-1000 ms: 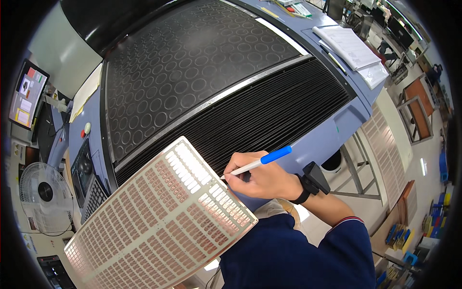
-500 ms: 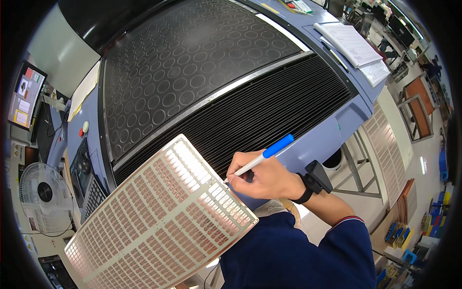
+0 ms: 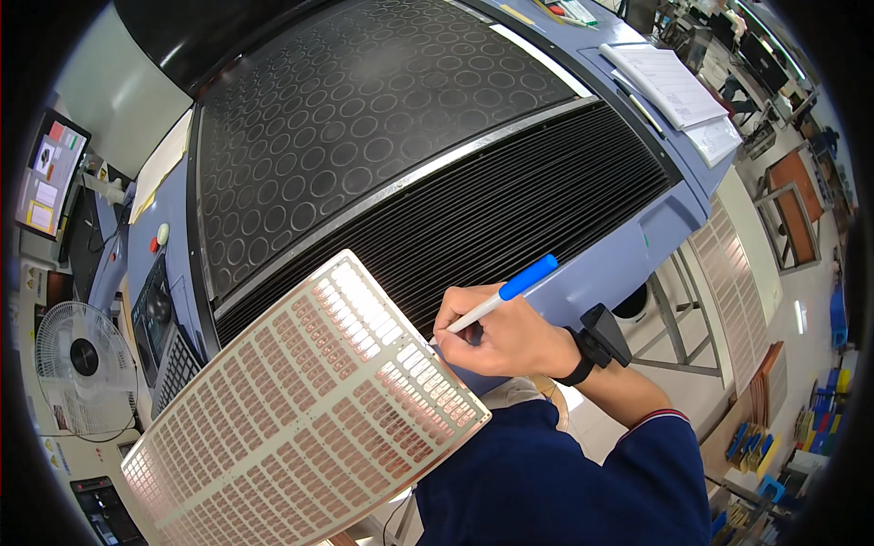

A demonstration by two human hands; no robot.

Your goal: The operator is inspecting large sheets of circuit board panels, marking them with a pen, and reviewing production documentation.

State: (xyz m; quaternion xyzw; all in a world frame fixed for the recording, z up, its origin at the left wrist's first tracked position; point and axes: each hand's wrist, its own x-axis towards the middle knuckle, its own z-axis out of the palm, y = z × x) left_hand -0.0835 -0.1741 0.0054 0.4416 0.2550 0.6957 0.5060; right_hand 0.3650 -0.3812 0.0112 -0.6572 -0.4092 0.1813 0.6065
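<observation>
My right hand [image 3: 499,333] is closed round a white marker pen [image 3: 475,316] with a blue cap [image 3: 529,276] pushed onto its back end. The pen's point meets the right edge of a large circuit board panel [image 3: 300,414], or comes very close to it. Rows of small copper-coloured patterns cover this pale panel, and light glares off its upper right rows. It stands tilted in front of me, and its lower part runs toward the bottom of the picture. My left hand does not show.
Behind the panel is a blue machine with black ribbed slats [image 3: 510,191] and a black bed marked with circles [image 3: 364,109]. Papers [image 3: 669,86] lie at its right. Keyboard [image 3: 177,373], fan [image 3: 86,359] and monitor [image 3: 52,177] are at left. Another panel [image 3: 728,273] leans at right.
The panel has shifted very slightly up and to the right in the picture. The pen's point has moved a touch to the right with it; my grip is the same.
</observation>
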